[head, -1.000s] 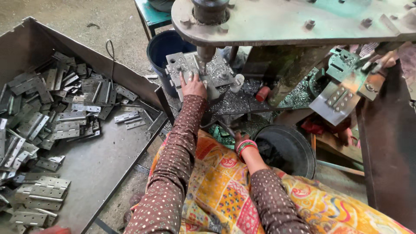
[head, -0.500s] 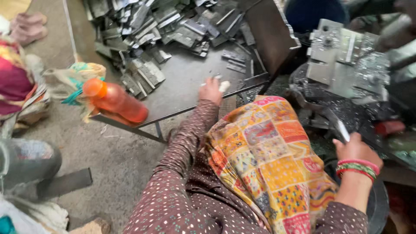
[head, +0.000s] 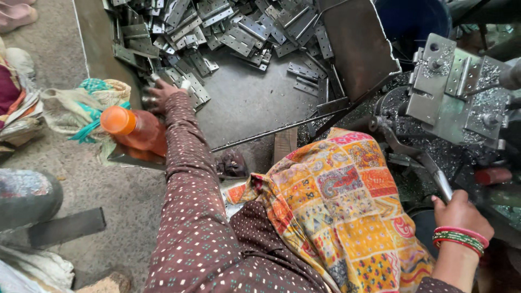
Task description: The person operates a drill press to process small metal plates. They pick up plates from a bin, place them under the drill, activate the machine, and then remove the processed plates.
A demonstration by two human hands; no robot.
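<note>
One container only: orange plastic bottle (head: pixel 138 133) w/ orange cap, lying tilted on the near left edge of the metal tray (head: pixel 249 103), just beside the left forearm. No label visible on it. Behind it, a crumpled cloth/plastic bag (head: pixel 89 103), cream w/ teal print, on the floor left of the tray. No signs, screens or printed labels anywhere else in view.
</note>
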